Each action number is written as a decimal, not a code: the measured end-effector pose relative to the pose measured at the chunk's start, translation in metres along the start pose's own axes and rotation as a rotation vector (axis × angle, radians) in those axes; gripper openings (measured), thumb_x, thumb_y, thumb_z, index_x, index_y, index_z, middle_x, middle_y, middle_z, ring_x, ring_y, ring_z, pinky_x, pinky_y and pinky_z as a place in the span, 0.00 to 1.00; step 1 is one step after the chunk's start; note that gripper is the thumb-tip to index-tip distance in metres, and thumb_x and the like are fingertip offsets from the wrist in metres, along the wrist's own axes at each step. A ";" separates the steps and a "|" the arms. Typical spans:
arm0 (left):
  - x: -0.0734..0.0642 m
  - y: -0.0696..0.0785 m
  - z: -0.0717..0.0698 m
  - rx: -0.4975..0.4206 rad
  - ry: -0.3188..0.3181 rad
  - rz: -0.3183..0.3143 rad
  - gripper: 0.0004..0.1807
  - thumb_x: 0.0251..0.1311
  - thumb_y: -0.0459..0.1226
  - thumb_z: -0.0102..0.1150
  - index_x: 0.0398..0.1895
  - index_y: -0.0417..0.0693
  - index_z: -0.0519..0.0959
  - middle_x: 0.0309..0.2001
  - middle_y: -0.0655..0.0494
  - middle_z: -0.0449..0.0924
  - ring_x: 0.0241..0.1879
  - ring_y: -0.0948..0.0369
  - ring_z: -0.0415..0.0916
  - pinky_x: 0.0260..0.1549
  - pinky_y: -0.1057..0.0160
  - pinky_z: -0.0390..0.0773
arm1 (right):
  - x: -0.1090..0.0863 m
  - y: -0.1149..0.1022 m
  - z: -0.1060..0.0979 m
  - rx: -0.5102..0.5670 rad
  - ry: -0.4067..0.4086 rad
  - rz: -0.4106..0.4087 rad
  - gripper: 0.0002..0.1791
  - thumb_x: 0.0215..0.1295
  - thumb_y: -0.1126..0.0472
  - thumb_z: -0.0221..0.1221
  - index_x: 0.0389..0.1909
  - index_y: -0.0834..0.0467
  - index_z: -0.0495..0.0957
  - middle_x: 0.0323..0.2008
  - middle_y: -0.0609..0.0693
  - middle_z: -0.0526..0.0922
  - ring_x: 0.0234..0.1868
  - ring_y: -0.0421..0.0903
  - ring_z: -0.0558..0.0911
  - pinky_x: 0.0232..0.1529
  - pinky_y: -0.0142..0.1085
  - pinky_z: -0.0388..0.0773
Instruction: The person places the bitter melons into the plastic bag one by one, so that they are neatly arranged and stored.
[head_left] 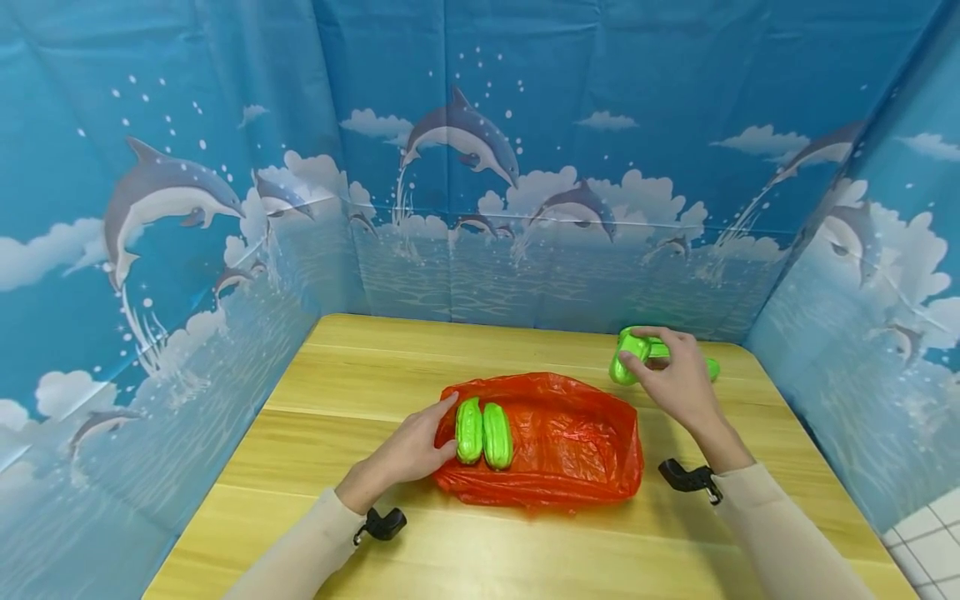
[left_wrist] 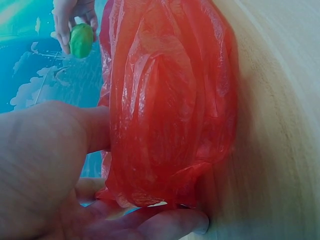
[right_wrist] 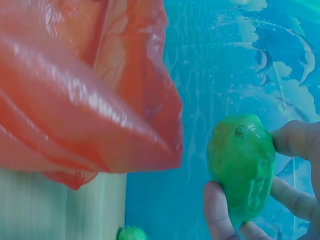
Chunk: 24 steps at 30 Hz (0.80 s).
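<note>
A red plastic bag (head_left: 577, 492) sits on the table with its mouth spread wide. Inside, at its left end, two long ridged green vegetables (head_left: 498, 437) lie side by side. My left hand (head_left: 408, 446) holds the bag's left edge, with fingers and thumb around the thin plastic (left_wrist: 165, 100). Above the table, past the bag's right back corner, my right hand (head_left: 678, 379) grips another glossy green vegetable (right_wrist: 242, 167) between thumb and fingers. More green vegetable (head_left: 712, 368) shows behind that hand, partly hidden by it.
The wooden table (head_left: 360, 358) has light yellow planks. Blue dolphin-print curtains (head_left: 525, 275) stand around its back and sides. A black wrist mount (head_left: 686, 477) sits on each forearm. White floor tiles (head_left: 926, 533) appear at the lower right.
</note>
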<state>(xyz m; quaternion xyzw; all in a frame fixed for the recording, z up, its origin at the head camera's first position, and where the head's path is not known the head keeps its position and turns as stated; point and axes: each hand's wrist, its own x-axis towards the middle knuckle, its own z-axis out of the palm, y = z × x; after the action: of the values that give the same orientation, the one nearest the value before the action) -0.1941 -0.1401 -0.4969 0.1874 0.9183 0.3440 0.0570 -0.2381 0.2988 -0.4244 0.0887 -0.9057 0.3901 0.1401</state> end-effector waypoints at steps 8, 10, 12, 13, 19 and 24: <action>0.000 0.002 -0.002 0.000 -0.001 -0.003 0.46 0.81 0.37 0.68 0.95 0.41 0.60 0.91 0.40 0.67 0.89 0.41 0.69 0.88 0.38 0.73 | -0.009 -0.013 0.001 0.005 -0.051 0.005 0.35 0.89 0.45 0.65 0.86 0.57 0.73 0.81 0.78 0.63 0.67 0.81 0.86 0.60 0.62 0.94; 0.000 0.002 -0.002 0.003 -0.001 -0.001 0.46 0.81 0.37 0.68 0.95 0.40 0.60 0.91 0.39 0.67 0.89 0.41 0.69 0.88 0.38 0.73 | -0.010 -0.017 0.001 0.007 -0.060 0.000 0.35 0.89 0.45 0.65 0.87 0.56 0.72 0.82 0.78 0.62 0.67 0.81 0.86 0.59 0.62 0.95; 0.000 0.003 -0.002 0.004 0.001 0.001 0.46 0.81 0.37 0.68 0.95 0.40 0.60 0.91 0.39 0.67 0.89 0.41 0.69 0.88 0.38 0.73 | -0.011 -0.020 0.002 0.006 -0.064 -0.008 0.35 0.89 0.47 0.65 0.87 0.57 0.72 0.82 0.78 0.62 0.66 0.81 0.86 0.59 0.62 0.95; 0.001 0.003 -0.002 0.006 0.002 0.001 0.46 0.81 0.37 0.68 0.95 0.40 0.60 0.91 0.39 0.67 0.89 0.41 0.69 0.88 0.38 0.73 | -0.012 -0.021 0.002 0.007 -0.066 -0.012 0.35 0.89 0.47 0.66 0.87 0.57 0.72 0.82 0.78 0.62 0.66 0.81 0.86 0.59 0.61 0.95; 0.000 0.004 -0.002 0.010 0.004 0.005 0.45 0.81 0.37 0.68 0.95 0.40 0.60 0.91 0.39 0.67 0.89 0.40 0.69 0.88 0.38 0.72 | -0.014 -0.028 0.005 0.003 -0.093 -0.026 0.36 0.87 0.49 0.68 0.87 0.56 0.72 0.80 0.78 0.64 0.65 0.81 0.88 0.57 0.59 0.96; -0.001 0.003 -0.001 0.004 0.014 0.012 0.44 0.81 0.36 0.67 0.95 0.40 0.61 0.90 0.39 0.68 0.89 0.41 0.69 0.88 0.38 0.72 | -0.016 -0.032 0.010 -0.007 -0.124 -0.028 0.39 0.86 0.49 0.69 0.90 0.57 0.69 0.79 0.77 0.66 0.65 0.81 0.87 0.56 0.60 0.96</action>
<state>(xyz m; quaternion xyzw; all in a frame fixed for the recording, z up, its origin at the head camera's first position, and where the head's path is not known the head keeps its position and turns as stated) -0.1930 -0.1391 -0.4946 0.1907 0.9183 0.3436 0.0483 -0.2167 0.2703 -0.4146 0.1249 -0.9126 0.3788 0.0894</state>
